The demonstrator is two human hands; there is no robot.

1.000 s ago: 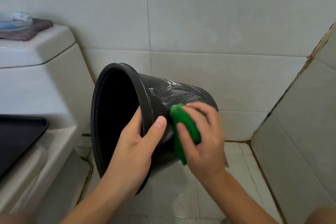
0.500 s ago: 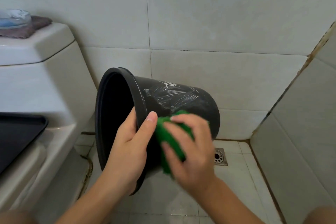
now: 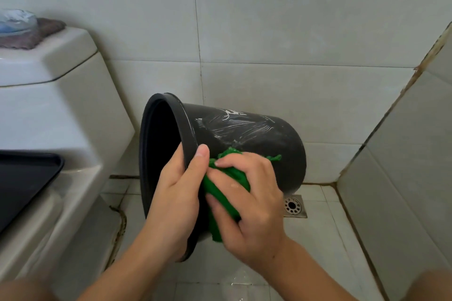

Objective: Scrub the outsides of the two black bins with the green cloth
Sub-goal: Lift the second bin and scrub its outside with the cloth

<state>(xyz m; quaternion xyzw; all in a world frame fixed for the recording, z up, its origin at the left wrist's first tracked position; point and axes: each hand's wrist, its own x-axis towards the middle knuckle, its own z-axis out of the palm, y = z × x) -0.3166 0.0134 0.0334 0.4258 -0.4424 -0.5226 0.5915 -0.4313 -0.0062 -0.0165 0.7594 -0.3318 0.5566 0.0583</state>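
Lower now, right hand [image 3: 252,205] presses green cloth [image 3: 220,193] against bin [image 3: 266,137].

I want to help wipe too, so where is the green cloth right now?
In the head view the green cloth is bunched in the right hand, pressed on the black bin's side, just right of the left hand gripping the rim.

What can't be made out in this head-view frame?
- Second bin: not in view anywhere.
- Far and under side of the bin: turned away from the camera.
- Much of the cloth: covered by the right hand.
- Left hand fingers: hidden inside the rim.
- Tray and the bundle on the tank: cut by the left edge.
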